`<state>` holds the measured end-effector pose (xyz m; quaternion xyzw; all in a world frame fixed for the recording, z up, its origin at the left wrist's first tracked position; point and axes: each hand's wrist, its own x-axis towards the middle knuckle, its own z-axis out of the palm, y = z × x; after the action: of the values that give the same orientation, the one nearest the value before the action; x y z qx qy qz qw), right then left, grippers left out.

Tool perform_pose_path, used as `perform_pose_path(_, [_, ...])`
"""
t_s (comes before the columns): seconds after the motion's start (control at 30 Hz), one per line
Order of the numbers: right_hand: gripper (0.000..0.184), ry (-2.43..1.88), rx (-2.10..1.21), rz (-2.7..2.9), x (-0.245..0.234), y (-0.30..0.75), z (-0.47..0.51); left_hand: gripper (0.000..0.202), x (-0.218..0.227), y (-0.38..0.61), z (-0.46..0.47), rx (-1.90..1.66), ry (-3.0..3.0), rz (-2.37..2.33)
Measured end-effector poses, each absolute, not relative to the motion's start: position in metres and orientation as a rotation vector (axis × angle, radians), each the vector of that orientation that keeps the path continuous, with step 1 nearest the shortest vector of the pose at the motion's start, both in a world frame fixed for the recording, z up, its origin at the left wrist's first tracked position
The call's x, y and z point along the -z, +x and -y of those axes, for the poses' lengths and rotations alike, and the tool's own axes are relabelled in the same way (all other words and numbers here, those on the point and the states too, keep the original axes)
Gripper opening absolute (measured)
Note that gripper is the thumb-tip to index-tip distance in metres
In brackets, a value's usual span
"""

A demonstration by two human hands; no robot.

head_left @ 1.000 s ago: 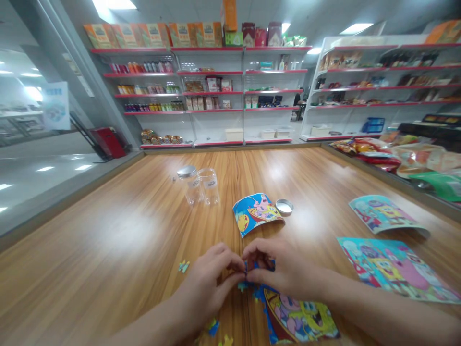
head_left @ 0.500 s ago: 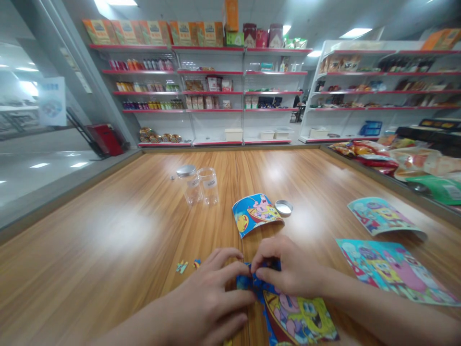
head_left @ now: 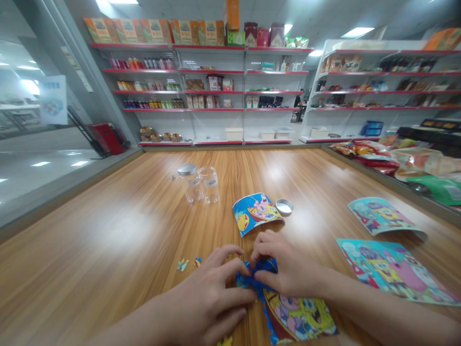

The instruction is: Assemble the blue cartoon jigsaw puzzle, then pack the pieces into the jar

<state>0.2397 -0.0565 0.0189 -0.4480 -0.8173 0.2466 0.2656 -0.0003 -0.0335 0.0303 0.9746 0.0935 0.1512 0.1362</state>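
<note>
From where I stand, the biggest thing is the white shelving point(head_left: 216, 121) with red edges, at twelve o'clock beyond the hands, stocked with boxes, bottles and packets. Before it spreads the wood-grain table point(head_left: 108, 250). A heap of snack bags point(head_left: 370, 153) lies just past its rim toward two o'clock. On the table, a flat cartoon picture point(head_left: 396, 271) sits at three o'clock, well apart from the fingers. The part-built puzzle point(head_left: 317, 312) lies flat right at the hands, its printed figures toward four o'clock and its blue part beneath the fingers. The left hand point(head_left: 219, 293) has its fingers spread apart, tips at that blue part; the right hand point(head_left: 283, 264) is curled over it, and I cannot tell whether its thumb and forefinger are clamped on a piece. A curled blue card point(head_left: 257, 211) rests at twelve, a curled pale card point(head_left: 383, 214) at two. At eleven a lidded jar point(head_left: 191, 187) stands beside an open jar point(head_left: 209, 187); a loose lid point(head_left: 284, 206) lies at one. Smallest are a pale puzzle piece point(head_left: 182, 264) and a blue-and-yellow piece point(head_left: 198, 262) at nine.
</note>
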Motion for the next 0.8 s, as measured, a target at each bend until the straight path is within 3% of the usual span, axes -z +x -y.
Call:
perform_pose_path(0.3, [0.028,-1.231,-0.693,2.2,-0.0203,0.2419,0.0537,0.037,-0.0237,-0.0044,0.0312,-0.619,2.787,-0.256])
perform_pose_path(0.4, [0.028,-1.244,-0.677,2.204,-0.0187,0.2433,0.052,0.029,-0.0219,-0.0044,0.0288,-0.708,2.768,-0.257])
perform_pose_path(0.5, [0.029,-1.247,-0.662,2.214,-0.0173,0.2436,0.0515,0.024,-0.0219,-0.0028,0.0272,-0.676,2.767,-0.226])
perform_pose_path(0.8, [0.028,-1.253,-0.619,2.222,-0.0167,0.2417,0.0534,0.032,-0.0271,-0.0005,0.0278,-0.554,2.796,-0.214])
